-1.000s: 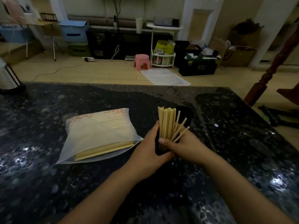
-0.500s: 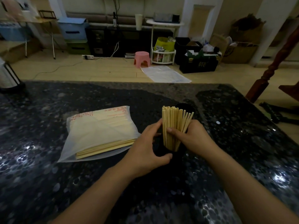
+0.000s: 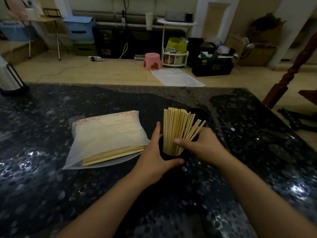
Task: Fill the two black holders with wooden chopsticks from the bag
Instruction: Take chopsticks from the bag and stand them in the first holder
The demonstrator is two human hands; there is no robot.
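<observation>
Mid-worktop, left hand (image 3: 154, 157) wraps the near black holder (image 3: 164, 156), right hand (image 3: 202, 145) pinches the splayed wooden chopsticks (image 3: 176, 127) standing in it; light, stiff, slippery sticks, probably best gripped low as a bundle.

Dim room; wood floor (image 3: 120, 73), pink stool (image 3: 152, 60), dark speckled countertop (image 3: 85, 103).

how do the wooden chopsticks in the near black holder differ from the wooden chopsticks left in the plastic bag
The wooden chopsticks in the near black holder stand on end and fan out rightward; the wooden chopsticks in the plastic bag lie flat, side by side. The holder bunch is bare and touched by the right hand; the bag ones sit under translucent plastic, untouched. Both are pale wood.
</observation>
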